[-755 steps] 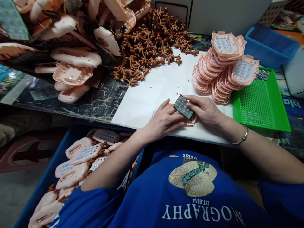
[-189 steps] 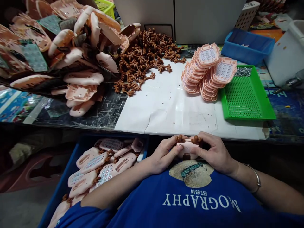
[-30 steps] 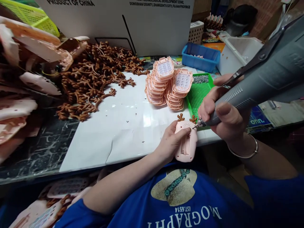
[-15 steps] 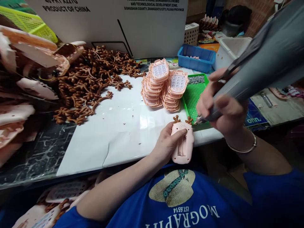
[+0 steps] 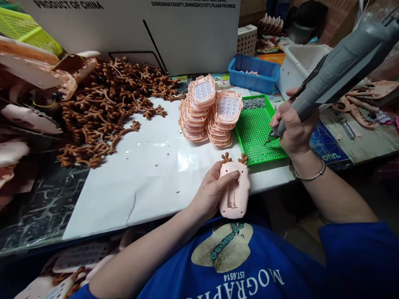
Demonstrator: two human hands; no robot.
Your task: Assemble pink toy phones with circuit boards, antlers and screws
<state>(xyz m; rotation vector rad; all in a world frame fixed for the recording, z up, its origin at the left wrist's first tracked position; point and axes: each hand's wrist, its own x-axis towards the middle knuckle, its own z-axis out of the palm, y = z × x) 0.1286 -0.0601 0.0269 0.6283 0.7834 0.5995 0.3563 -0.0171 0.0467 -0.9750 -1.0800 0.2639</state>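
Note:
My left hand (image 5: 215, 185) is closed round a pink plastic toy phone (image 5: 241, 195) with brown antlers on top. Its back faces up, showing an open battery compartment and screw holes, and my thumb lies across it. In my right hand (image 5: 297, 128) is a grey electric screwdriver (image 5: 330, 79), tilted with its tip low over the green perforated tray (image 5: 255, 141). Small silvery screws (image 5: 254, 102) lie along the tray's far end; whether the tip touches the tray I cannot tell.
Stacks of pink keypad housings (image 5: 202, 91) stand left of the tray. A heap of brown antler pieces (image 5: 102, 99) covers the left side, beside pink shells (image 5: 28, 70). Behind are a blue bin (image 5: 254, 81), a white tub (image 5: 285, 62) and a large carton (image 5: 193, 37).
The electric screwdriver has moved away from the toy phone's top right corner, to the right and over the green tray. My left hand still holds the toy phone.

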